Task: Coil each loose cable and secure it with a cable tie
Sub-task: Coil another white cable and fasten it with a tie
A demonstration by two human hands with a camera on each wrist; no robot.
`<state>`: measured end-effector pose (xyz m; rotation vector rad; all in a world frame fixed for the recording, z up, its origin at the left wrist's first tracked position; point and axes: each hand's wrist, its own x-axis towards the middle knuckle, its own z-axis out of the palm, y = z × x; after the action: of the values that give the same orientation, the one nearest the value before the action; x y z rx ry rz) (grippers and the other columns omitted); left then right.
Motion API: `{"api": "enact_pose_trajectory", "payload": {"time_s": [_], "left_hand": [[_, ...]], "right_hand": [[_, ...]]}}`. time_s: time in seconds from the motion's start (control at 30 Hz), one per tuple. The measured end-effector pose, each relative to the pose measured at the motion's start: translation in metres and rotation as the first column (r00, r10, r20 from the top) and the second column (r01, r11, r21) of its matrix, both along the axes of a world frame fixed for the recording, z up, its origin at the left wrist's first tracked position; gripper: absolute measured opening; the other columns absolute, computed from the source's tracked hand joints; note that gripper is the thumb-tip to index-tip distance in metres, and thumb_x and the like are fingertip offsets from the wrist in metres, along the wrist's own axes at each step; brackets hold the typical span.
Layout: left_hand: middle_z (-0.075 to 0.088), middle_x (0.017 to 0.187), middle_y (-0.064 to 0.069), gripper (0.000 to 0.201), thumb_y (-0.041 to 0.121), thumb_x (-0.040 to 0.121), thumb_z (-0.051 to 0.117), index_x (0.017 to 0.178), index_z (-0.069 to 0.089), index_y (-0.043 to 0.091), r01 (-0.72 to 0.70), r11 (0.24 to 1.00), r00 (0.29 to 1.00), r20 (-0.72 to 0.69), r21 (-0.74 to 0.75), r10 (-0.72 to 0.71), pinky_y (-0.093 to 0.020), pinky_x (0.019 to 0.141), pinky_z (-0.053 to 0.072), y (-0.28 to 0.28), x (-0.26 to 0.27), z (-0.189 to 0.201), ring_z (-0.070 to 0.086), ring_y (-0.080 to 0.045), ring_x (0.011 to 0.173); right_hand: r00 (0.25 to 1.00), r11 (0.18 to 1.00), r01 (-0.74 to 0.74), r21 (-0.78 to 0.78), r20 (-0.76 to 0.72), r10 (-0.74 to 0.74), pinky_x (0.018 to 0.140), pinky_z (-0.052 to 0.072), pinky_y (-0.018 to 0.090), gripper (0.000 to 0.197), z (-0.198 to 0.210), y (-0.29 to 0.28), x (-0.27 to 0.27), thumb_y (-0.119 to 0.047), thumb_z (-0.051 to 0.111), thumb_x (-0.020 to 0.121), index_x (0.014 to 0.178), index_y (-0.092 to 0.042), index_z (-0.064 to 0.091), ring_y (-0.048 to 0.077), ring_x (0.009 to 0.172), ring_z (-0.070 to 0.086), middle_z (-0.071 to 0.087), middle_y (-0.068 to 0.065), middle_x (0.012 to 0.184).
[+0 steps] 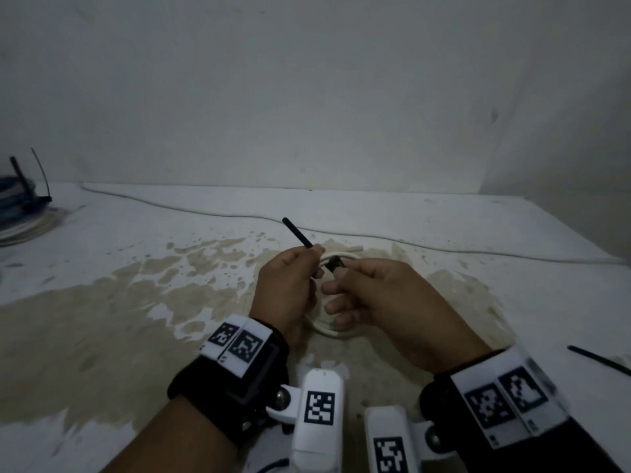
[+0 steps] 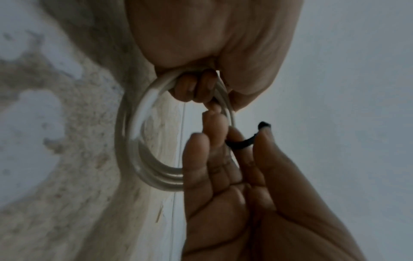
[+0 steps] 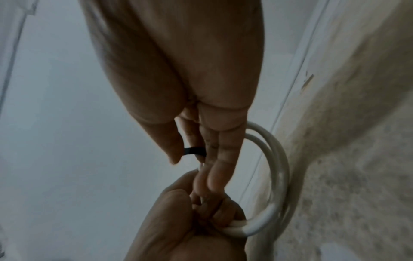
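A white cable coil [image 1: 336, 331] is held just above the stained table [image 1: 102, 302], mostly hidden under both hands. My right hand [image 1: 341, 278] has its fingers curled round the coil's strands, as the left wrist view shows [image 2: 194, 88]. A black cable tie [image 1: 297, 232] wraps the coil at its far side, with its tail sticking up to the left. My left hand [image 1: 307, 264] pinches that tie [image 2: 241, 142] between thumb and fingers. In the right wrist view the coil [image 3: 279, 176] hangs from my right hand [image 3: 201, 211], and the tie [image 3: 194, 151] shows as a short black band.
A loose white cable [image 1: 205, 209] runs along the back of the table near the wall. Bundled cables with black ties [image 1: 20, 206] lie at the far left edge. A spare black tie [image 1: 597, 360] lies at the right edge.
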<state>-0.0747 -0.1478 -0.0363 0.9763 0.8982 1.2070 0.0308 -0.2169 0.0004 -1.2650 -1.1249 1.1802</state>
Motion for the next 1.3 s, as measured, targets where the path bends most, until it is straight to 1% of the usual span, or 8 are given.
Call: {"api": "enact_pose_trajectory", "payload": {"time_s": [0.23,0.4,0.53,0.63,0.7,0.8,1.03,1.3], "left_hand": [[0.045,0.038,0.012,0.017,0.013,0.09,0.061,0.074,0.066,0.011,-0.034,0.984,0.976,-0.207,0.174,0.07,-0.015,0.04,0.03,-0.006,0.0,0.009,0.036,-0.001,0.033],[0.063,0.069,0.001,0.016,0.015,0.09,0.061,0.098,0.068,0.027,-0.019,0.969,0.956,-0.279,0.246,0.089,-0.016,0.043,0.035,-0.006,-0.002,0.009,0.042,-0.001,0.038],[0.072,0.086,0.005,0.018,0.012,0.089,0.062,0.102,0.072,0.017,-0.042,0.952,0.932,-0.33,0.302,0.146,-0.019,0.059,0.051,-0.009,-0.002,0.012,0.067,-0.012,0.074],[0.072,0.084,-0.005,0.025,0.014,0.09,0.06,0.112,0.068,0.024,0.001,0.93,0.911,-0.384,0.366,0.151,-0.012,0.059,0.047,-0.012,-0.001,0.013,0.066,-0.023,0.076],[0.071,0.083,-0.011,0.03,0.015,0.092,0.059,0.118,0.065,0.028,0.039,0.919,0.892,-0.428,0.392,0.145,-0.007,0.054,0.041,-0.013,-0.001,0.014,0.06,-0.018,0.072],[0.068,0.079,0.011,0.023,0.016,0.092,0.056,0.11,0.069,0.024,0.081,0.906,0.873,-0.469,0.415,0.137,-0.001,0.057,0.04,-0.016,-0.001,0.015,0.06,0.005,0.065],[0.071,0.076,0.009,0.02,0.015,0.091,0.057,0.095,0.075,0.018,0.139,0.904,0.859,-0.503,0.405,0.093,-0.017,0.063,0.049,-0.022,0.001,0.018,0.068,-0.009,0.069],[0.071,0.071,-0.01,0.025,0.018,0.09,0.059,0.078,0.074,0.002,0.186,0.878,0.831,-0.548,0.442,0.1,-0.041,0.074,0.052,-0.023,0.001,0.019,0.067,-0.027,0.067]], "right_hand": [[0.889,0.96,0.063,0.274,0.422,-0.179,0.052,0.04,0.015,0.014,0.003,-0.007,0.01,-0.023,0.063,0.088,0.081,-0.025,0.075,0.0,0.048,0.051,0.066,-0.002,0.064],[0.893,0.938,0.062,0.342,0.401,-0.206,0.058,0.042,0.006,0.018,0.001,-0.006,0.012,-0.015,0.065,0.086,0.086,-0.031,0.072,-0.007,0.061,0.06,0.066,-0.023,0.063],[0.936,0.922,0.149,0.358,0.251,-0.249,0.059,0.051,0.02,0.02,-0.002,-0.002,0.014,-0.009,0.069,0.083,0.098,-0.021,0.067,0.007,0.058,0.065,0.071,-0.004,0.066],[0.927,0.898,0.204,0.39,0.219,-0.305,0.06,0.054,0.025,0.021,-0.003,0.0,0.014,-0.008,0.068,0.083,0.101,-0.021,0.067,0.012,0.058,0.066,0.071,0.001,0.068],[0.902,0.878,0.227,0.421,0.25,-0.352,0.059,0.055,0.025,0.02,-0.003,-0.001,0.015,-0.01,0.067,0.085,0.104,-0.015,0.07,0.012,0.056,0.065,0.069,-0.001,0.066],[0.873,0.858,0.257,0.445,0.274,-0.403,0.056,0.055,0.025,0.021,-0.004,0.0,0.018,-0.012,0.064,0.088,0.108,-0.014,0.07,0.013,0.05,0.063,0.066,-0.004,0.063],[0.84,0.813,0.261,0.52,0.292,-0.457,0.051,0.045,0.009,0.021,-0.006,0.001,0.02,-0.009,0.059,0.091,0.109,-0.012,0.069,0.009,0.053,0.06,0.064,-0.001,0.072],[0.801,0.783,0.244,0.572,0.337,-0.495,0.064,0.047,0.022,0.02,-0.009,0.004,0.022,-0.011,0.06,0.09,0.106,-0.011,0.072,0.008,0.059,0.057,0.059,-0.014,0.068]]}}
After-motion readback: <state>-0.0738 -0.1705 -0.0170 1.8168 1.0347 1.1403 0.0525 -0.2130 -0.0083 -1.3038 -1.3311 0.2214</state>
